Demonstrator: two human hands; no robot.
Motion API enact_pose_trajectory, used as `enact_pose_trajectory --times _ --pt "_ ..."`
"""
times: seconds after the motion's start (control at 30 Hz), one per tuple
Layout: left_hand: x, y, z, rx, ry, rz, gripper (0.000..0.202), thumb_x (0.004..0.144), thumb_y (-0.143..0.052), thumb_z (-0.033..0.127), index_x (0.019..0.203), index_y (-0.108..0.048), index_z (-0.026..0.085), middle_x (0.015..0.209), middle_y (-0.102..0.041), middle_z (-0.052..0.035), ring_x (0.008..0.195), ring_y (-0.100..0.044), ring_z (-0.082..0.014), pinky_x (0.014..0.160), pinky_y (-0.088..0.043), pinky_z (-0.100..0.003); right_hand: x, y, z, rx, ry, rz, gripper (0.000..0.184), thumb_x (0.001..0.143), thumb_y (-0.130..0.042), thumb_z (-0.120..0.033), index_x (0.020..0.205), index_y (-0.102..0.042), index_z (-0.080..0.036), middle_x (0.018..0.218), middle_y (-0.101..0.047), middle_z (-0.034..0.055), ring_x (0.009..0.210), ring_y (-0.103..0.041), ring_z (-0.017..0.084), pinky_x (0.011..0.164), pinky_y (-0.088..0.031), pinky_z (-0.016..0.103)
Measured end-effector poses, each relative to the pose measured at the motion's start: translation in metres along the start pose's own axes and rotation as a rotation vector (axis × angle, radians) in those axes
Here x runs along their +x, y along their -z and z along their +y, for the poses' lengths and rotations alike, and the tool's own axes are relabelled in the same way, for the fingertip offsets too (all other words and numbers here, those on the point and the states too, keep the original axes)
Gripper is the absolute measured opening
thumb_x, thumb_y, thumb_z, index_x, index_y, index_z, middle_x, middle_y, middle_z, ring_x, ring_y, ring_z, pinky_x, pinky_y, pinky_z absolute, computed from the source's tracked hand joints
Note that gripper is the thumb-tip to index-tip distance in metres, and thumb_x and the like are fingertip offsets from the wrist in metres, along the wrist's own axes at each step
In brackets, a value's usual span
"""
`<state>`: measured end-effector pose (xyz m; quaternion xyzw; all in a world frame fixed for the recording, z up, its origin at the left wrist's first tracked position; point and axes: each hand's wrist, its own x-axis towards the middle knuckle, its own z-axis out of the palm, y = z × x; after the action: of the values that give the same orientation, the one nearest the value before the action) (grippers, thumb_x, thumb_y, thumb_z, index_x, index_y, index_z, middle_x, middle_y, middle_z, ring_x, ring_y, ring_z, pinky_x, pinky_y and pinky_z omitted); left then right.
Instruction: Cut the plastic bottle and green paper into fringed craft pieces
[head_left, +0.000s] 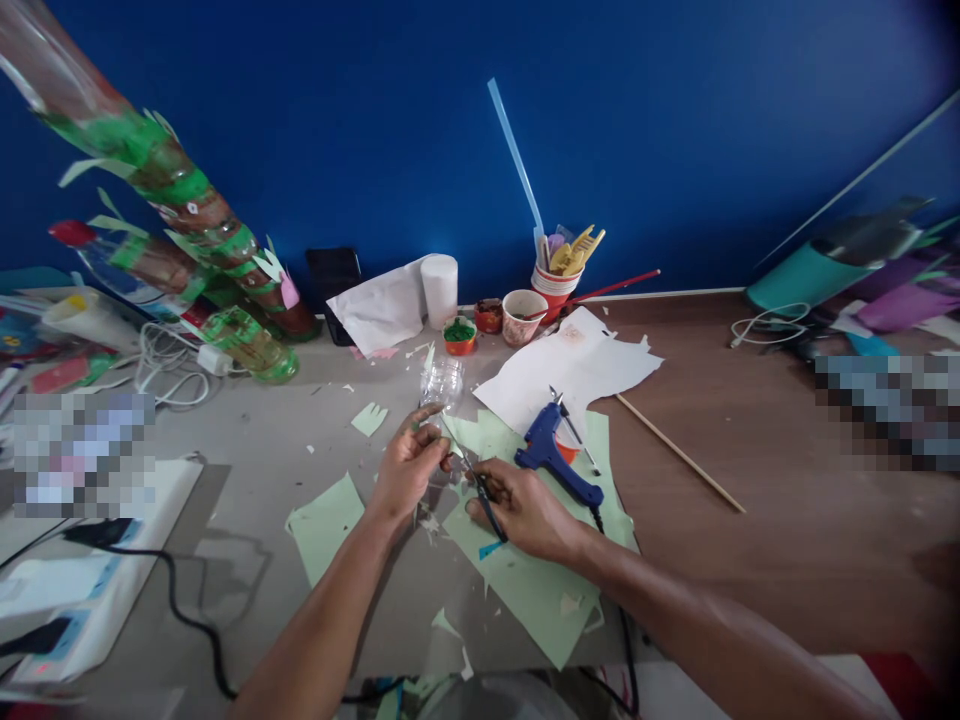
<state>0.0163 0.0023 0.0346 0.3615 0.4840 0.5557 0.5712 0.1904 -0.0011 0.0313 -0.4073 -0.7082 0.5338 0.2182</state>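
Note:
Over the middle of the desk, my right hand [514, 505] is closed around the black handles of a pair of scissors [489, 505]. The blades point up and left, towards my left hand [411, 460], whose fingers pinch a small piece of light green paper [452, 437]. Paper and blade tips meet close to my left fingertips; whether the blades touch the paper is hard to tell. Just beyond stands a clear plastic bottle piece [442, 382]. Beneath my right hand lies a light green sheet [544, 600], with a blue hot glue gun [559, 460] resting on it.
Painted bottle towers [217, 235] lean at the left, near white cables [176, 370] and a power strip [97, 600]. At the back are paint pots [459, 337], a paper cup [523, 318] and a cup of plastic cutlery [559, 280]. A wooden stick [682, 455] lies right.

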Motion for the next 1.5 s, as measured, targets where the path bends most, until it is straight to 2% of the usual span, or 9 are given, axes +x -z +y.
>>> enact_pose_trajectory --times 0.2,0.43,0.53,0.63,0.73,0.83,1.0,1.2,1.5 --pt "-0.005 -0.004 -0.002 0.011 0.055 -0.03 0.041 0.076 -0.061 0.03 0.112 -0.044 0.019 0.062 -0.06 0.0045 0.05 -0.058 -0.0113 0.054 -0.045 -0.025 0.001 -0.001 -0.002 0.085 -0.013 0.051 0.02 0.076 -0.055 -0.026 0.092 -0.055 -0.016 0.061 -0.047 -0.0045 0.052 -0.04 0.009 0.048 -0.032 0.02" --pt "-0.009 -0.011 0.001 0.103 0.073 -0.046 0.026 0.075 -0.062 0.035 0.091 -0.048 0.019 0.063 -0.064 0.0013 0.053 -0.062 -0.0143 0.059 -0.05 -0.029 0.002 -0.002 0.001 0.125 0.005 0.08 0.018 0.077 -0.055 -0.026 0.092 -0.054 -0.016 0.064 -0.052 -0.0028 0.057 -0.046 0.01 0.051 -0.036 0.02" --pt "-0.01 -0.013 0.001 0.123 0.073 -0.072 0.023 0.075 -0.062 0.037 0.079 -0.049 0.019 0.06 -0.063 0.0011 0.052 -0.06 -0.0137 0.056 -0.048 -0.026 0.002 -0.002 0.001 0.115 0.005 0.077 0.014 0.078 -0.055 -0.026 0.088 -0.054 -0.017 0.065 -0.052 -0.003 0.057 -0.048 0.01 0.051 -0.037 0.019" --pt "-0.011 -0.013 -0.001 0.17 0.096 -0.099 0.023 0.076 -0.06 0.037 0.07 -0.048 0.018 0.051 -0.057 0.0033 0.042 -0.051 -0.0087 0.046 -0.039 -0.021 0.002 -0.002 0.0 0.155 0.011 0.055 0.014 0.078 -0.055 -0.025 0.089 -0.054 -0.017 0.071 -0.058 -0.001 0.062 -0.053 0.011 0.056 -0.041 0.02" --pt "-0.012 -0.011 -0.006 0.147 0.151 -0.092 0.024 0.077 -0.059 0.036 0.066 -0.048 0.017 0.047 -0.051 0.0052 0.037 -0.04 -0.005 0.041 -0.029 -0.018 0.001 -0.002 0.0 0.189 0.017 0.05 0.018 0.078 -0.055 -0.024 0.094 -0.055 -0.016 0.075 -0.061 0.0007 0.065 -0.056 0.012 0.058 -0.042 0.021" --pt "-0.012 -0.01 -0.008 0.075 0.18 -0.089 0.024 0.076 -0.061 0.035 0.064 -0.048 0.017 0.048 -0.048 0.0054 0.038 -0.037 -0.0044 0.04 -0.026 -0.018 0.001 -0.003 0.001 0.175 0.011 0.062 0.021 0.077 -0.056 -0.023 0.096 -0.055 -0.015 0.074 -0.06 0.001 0.064 -0.055 0.012 0.057 -0.042 0.021" --pt "-0.013 -0.011 -0.008 0.031 0.204 -0.068 0.027 0.074 -0.063 0.039 0.065 -0.05 0.017 0.05 -0.048 0.0048 0.041 -0.037 -0.0051 0.042 -0.025 -0.019 0.001 -0.003 -0.001 0.192 0.005 0.071 0.021 0.076 -0.057 -0.025 0.096 -0.056 -0.015 0.071 -0.059 -0.0002 0.062 -0.053 0.012 0.055 -0.041 0.02" --pt "-0.011 -0.012 -0.01 0.023 0.144 -0.019 0.035 0.079 -0.057 0.045 0.059 -0.048 0.018 0.046 -0.044 0.0052 0.043 -0.04 -0.0069 0.051 -0.035 -0.021 0.001 -0.002 -0.003 0.153 0.006 0.065 0.024 0.077 -0.056 -0.026 0.098 -0.056 -0.015 0.065 -0.052 -0.0027 0.055 -0.046 0.01 0.051 -0.037 0.02" --pt "-0.01 -0.012 -0.011 0.022 0.114 -0.022 0.033 0.08 -0.055 0.042 0.059 -0.047 0.018 0.049 -0.046 0.0049 0.046 -0.038 -0.0067 0.049 -0.031 -0.021 0.0 -0.002 -0.001 0.191 0.021 0.029 0.023 0.077 -0.055 -0.024 0.099 -0.054 -0.015 0.064 -0.048 -0.0034 0.054 -0.042 0.01 0.05 -0.033 0.021"
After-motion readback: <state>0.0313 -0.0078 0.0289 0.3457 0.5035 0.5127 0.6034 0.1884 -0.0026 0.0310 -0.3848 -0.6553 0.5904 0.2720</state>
